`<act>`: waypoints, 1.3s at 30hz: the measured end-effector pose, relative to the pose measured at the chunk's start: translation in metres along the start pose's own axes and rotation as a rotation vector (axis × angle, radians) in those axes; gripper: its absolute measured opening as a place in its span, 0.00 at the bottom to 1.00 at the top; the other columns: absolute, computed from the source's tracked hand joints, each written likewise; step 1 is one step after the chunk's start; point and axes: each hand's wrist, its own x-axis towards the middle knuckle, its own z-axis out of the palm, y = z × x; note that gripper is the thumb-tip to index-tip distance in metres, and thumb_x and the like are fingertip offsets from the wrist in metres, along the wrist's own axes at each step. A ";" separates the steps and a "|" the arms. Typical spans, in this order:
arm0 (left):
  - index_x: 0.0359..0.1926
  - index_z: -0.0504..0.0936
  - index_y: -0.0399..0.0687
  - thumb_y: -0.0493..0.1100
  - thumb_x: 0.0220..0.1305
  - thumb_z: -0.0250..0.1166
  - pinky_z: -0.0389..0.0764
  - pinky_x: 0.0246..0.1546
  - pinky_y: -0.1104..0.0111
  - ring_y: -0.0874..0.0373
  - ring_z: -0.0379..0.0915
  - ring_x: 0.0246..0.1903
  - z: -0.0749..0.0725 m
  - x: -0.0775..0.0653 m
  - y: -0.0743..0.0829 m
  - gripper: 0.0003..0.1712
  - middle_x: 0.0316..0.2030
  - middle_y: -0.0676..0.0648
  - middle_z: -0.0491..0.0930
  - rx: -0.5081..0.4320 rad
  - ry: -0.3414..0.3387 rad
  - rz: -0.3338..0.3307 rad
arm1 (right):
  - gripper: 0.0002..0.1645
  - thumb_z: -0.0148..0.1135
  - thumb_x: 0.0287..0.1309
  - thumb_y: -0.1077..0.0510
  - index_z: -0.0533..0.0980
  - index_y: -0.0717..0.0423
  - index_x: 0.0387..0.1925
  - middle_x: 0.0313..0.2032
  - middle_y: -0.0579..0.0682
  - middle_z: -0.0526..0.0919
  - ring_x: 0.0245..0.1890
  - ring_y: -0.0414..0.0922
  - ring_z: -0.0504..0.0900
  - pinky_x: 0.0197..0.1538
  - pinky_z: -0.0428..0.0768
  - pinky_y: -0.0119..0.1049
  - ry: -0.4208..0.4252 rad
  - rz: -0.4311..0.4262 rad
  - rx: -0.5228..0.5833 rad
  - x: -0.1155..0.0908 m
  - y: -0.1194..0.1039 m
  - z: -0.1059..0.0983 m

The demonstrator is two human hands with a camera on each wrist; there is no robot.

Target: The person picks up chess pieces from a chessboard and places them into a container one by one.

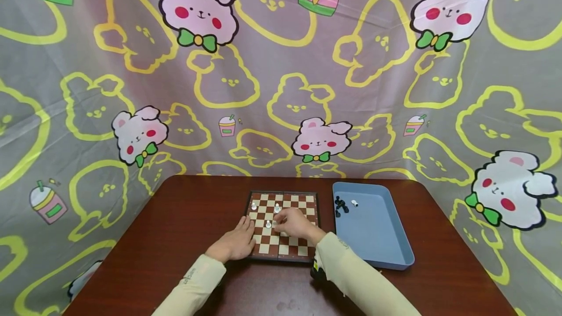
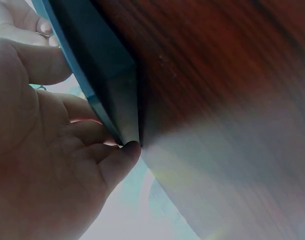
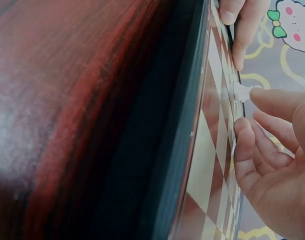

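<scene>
A brown-and-cream chessboard [image 1: 287,252] with a dark frame lies on the table. My left hand [image 1: 238,239] rests along its left edge, fingers fairly straight; the left wrist view shows its fingertips against the dark side of the board [image 2: 112,85]. Over the middle of the board, my right hand [image 1: 295,223] has bent fingers and pinches a small white chess piece [image 3: 241,92], partly hidden by a fingertip. Left of those fingertips stands a white pawn [image 1: 268,224]. Farther back on the board are another white piece [image 1: 277,207] and one at the far left [image 1: 254,206].
Right of the board is a blue tray [image 1: 373,247]. Several black pieces [image 1: 340,205] and a white piece [image 1: 354,203] lie in its far left part. Something dark [image 1: 317,273] shows under the right sleeve. A patterned curtain [image 1: 272,126] hangs behind the brown table [image 1: 197,208].
</scene>
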 end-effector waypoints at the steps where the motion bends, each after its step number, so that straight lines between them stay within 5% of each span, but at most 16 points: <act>1: 0.67 0.57 0.26 0.45 0.71 0.48 0.57 0.64 0.53 0.40 0.40 0.70 0.000 0.000 0.000 0.32 0.69 0.31 0.48 -0.002 0.001 0.001 | 0.16 0.67 0.55 0.59 0.80 0.60 0.46 0.39 0.48 0.82 0.39 0.44 0.80 0.39 0.78 0.37 0.000 0.001 0.002 0.001 0.000 0.000; 23: 0.67 0.58 0.27 0.46 0.70 0.48 0.58 0.64 0.53 0.40 0.40 0.70 0.002 0.002 -0.003 0.33 0.69 0.31 0.49 -0.016 0.007 0.003 | 0.14 0.69 0.52 0.61 0.83 0.55 0.42 0.33 0.43 0.80 0.33 0.39 0.77 0.35 0.76 0.33 0.006 0.016 -0.078 0.018 -0.007 0.016; 39: 0.68 0.58 0.28 0.47 0.70 0.48 0.59 0.63 0.53 0.41 0.40 0.70 0.001 0.000 -0.002 0.33 0.70 0.32 0.49 -0.016 0.001 -0.007 | 0.03 0.67 0.54 0.61 0.84 0.54 0.32 0.27 0.40 0.79 0.26 0.36 0.74 0.29 0.74 0.31 0.020 0.007 -0.123 0.016 -0.007 0.018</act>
